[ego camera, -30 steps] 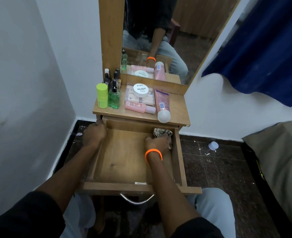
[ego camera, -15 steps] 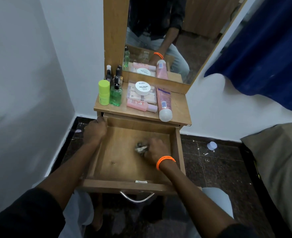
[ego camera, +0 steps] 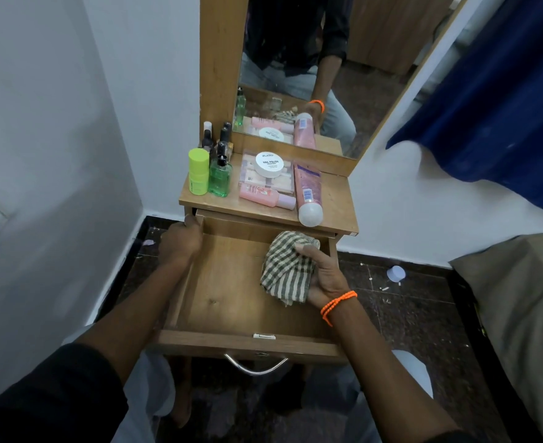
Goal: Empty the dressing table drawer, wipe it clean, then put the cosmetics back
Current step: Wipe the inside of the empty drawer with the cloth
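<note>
The wooden drawer (ego camera: 231,302) is pulled out and holds no cosmetics. My right hand (ego camera: 322,276), palm up with an orange bead band at the wrist, holds a bunched striped cloth (ego camera: 287,266) above the drawer's right back part. My left hand (ego camera: 180,241) grips the drawer's left wall near the back corner. On the table top (ego camera: 337,199) stand a lime-green stick (ego camera: 198,172), a green bottle (ego camera: 220,179) and dark small bottles (ego camera: 219,139). A white nail-polish jar (ego camera: 269,164) sits on a clear box, beside a small pink bottle (ego camera: 265,195) and a long pink tube (ego camera: 308,195).
A mirror (ego camera: 311,68) rises behind the table top. White walls close in on the left and behind. A blue curtain (ego camera: 493,91) hangs at the right, above a beige cushion (ego camera: 516,311). A small white cap (ego camera: 395,273) lies on the dark tiled floor.
My right hand has lifted the cloth off the drawer floor and turned palm up, moving right and back. The left hand stays on the drawer's left wall.
</note>
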